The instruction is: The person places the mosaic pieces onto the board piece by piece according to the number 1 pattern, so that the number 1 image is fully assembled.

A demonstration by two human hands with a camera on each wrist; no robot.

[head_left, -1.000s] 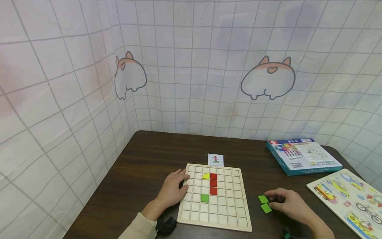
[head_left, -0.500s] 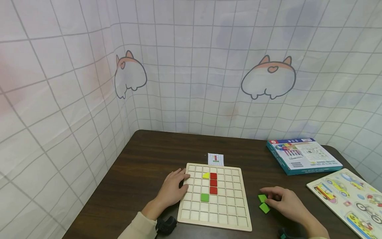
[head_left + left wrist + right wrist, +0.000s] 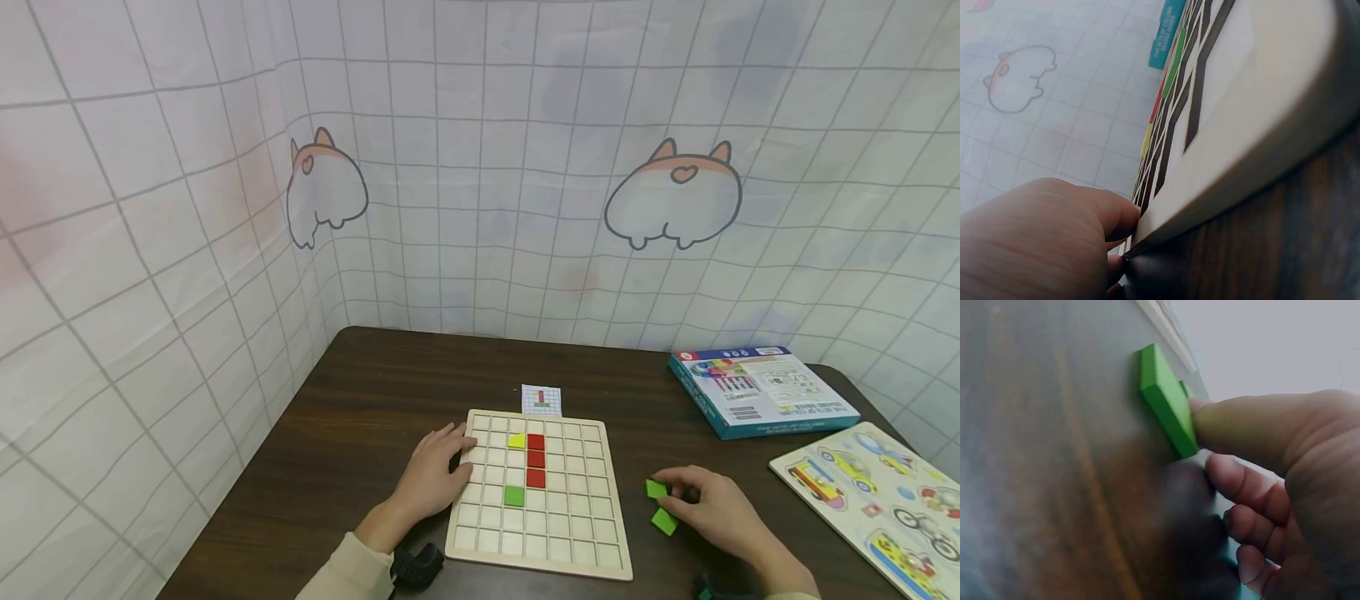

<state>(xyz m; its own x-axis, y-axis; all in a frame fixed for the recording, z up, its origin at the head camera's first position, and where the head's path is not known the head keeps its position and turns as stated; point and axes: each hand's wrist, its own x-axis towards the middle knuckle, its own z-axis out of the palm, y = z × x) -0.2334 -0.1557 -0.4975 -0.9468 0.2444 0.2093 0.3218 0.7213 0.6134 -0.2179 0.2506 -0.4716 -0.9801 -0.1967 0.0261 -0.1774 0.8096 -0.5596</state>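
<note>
My left hand (image 3: 431,477) rests against the left edge of a pale wooden grid board (image 3: 551,554), thumb and fingers spread along the rim. On the board sit a yellow quarter-round piece (image 3: 517,441), a column of red square tiles (image 3: 536,459) and a green square tile (image 3: 513,497). To the right of the board, my right hand (image 3: 712,508) pinches the farther of two loose green tiles (image 3: 656,489) between thumb and index finger. The nearer loose green tile (image 3: 663,522) lies beside the thumb; in the right wrist view this tile (image 3: 1166,403) partly hides the pinched one.
A small pattern card (image 3: 541,400) touches the board's far edge. At the back right lies a teal-sided box (image 3: 765,392). A picture puzzle board (image 3: 877,508) is at the right edge of the dark wooden table (image 3: 315,467). A white grid-patterned cloth (image 3: 487,167) hangs behind.
My right hand has shifted a little left and away from me, and its fingers have closed on the farther loose green tile, which has moved slightly. The left hand has stayed in place.
</note>
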